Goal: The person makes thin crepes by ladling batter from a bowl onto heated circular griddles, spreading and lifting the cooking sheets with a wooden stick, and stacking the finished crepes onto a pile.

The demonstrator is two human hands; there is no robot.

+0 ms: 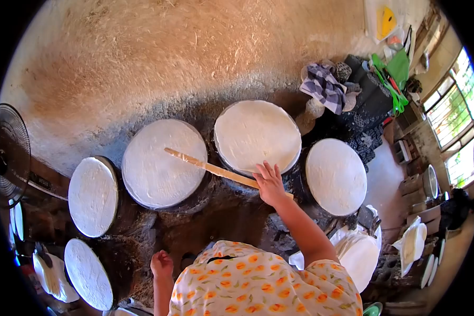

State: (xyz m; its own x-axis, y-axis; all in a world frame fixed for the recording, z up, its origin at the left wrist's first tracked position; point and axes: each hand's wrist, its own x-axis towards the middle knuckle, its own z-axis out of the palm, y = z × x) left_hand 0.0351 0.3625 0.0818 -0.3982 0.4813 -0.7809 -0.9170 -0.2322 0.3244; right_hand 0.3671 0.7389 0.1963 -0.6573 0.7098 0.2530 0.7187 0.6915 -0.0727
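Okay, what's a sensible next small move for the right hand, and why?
Perhaps ease the wooden stick under the near edge of the upper middle white round: the right hand holds the stick near one end, fingers reaching over that edge.

- To my left, a black fan (6,158) behind its round wire guard.
- Facing me, a rough brown wall (142,52) — paler and greyer low down.
- Ahead to my right, a checked cloth (324,86), crumpled on a heap.
- Just past it, a bright green item (398,68) — I can't tell what.
- At my far right, a barred window (461,100), daylight and greenery showing through.
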